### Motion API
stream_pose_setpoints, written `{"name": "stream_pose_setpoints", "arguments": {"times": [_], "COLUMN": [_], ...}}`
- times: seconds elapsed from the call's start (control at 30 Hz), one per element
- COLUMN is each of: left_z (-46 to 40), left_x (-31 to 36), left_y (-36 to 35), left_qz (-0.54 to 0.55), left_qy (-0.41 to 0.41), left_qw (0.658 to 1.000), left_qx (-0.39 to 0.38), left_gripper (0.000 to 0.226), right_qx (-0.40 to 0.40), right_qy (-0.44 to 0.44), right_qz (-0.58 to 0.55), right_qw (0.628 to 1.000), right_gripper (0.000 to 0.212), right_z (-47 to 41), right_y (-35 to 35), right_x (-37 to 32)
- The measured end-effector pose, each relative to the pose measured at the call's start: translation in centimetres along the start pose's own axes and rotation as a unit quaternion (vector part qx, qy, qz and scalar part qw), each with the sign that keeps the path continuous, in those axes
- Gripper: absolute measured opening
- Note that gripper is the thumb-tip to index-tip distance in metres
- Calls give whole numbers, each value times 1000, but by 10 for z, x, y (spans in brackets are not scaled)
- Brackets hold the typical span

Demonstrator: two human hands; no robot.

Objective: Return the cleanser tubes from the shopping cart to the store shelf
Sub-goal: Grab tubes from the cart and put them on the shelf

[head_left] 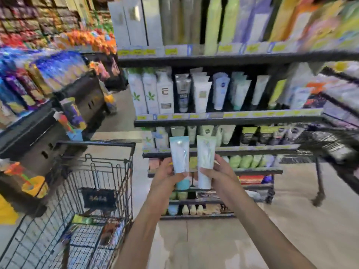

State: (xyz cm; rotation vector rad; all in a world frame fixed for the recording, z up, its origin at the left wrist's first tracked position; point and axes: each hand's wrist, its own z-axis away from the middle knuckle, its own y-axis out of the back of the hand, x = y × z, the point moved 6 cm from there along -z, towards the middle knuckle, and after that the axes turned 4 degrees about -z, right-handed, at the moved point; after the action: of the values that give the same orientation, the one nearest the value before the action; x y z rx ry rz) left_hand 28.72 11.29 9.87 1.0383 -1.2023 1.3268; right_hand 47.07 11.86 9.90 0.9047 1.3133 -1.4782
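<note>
Forearms reach forward from the lower edge of the head view, each hand carrying one cleanser tube upright, cap end down, in front of the store shelf. Left hand grips the blue-capped tube with thumb across its lower front; right hand curls round the pale green tube, just beside the first and seemingly not touching it. Both tubes are thus out of the shopping cart but not yet on any shelf board, so the task appears midway: removal done for these two, placement left. The cart stands to the left, near the arms; boxed goods lie on its floor, and whether more tubes remain among them cannot be told through the blur. Beyond the hands, the lower shelf tiers hold small tubes and jars; the middle tier carries standing tubes of like shape, with dark gaps between some rows that could take the returns. A second cart frame intrudes at right, near the shelf end. Farthest, tall cartons fill the top tier.
</note>
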Motion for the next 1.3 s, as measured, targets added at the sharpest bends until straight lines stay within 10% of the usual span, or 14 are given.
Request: {"name": "stream_pose_setpoints", "arguments": {"times": [0.67, 1.3], "left_z": [-128, -306], "left_x": [30, 101], "left_y": [-234, -283], "left_qz": [16, -158], "left_qy": [-18, -177], "left_qw": [994, 971], "left_qx": [-110, -16], "left_gripper": [51, 50], "right_qx": [106, 52], "right_qy": [79, 108], "right_qz": [20, 19], "right_qw": [991, 993], "right_gripper": [49, 50], "right_z": [-48, -213], "right_y": [216, 278], "right_x": [-117, -201]}}
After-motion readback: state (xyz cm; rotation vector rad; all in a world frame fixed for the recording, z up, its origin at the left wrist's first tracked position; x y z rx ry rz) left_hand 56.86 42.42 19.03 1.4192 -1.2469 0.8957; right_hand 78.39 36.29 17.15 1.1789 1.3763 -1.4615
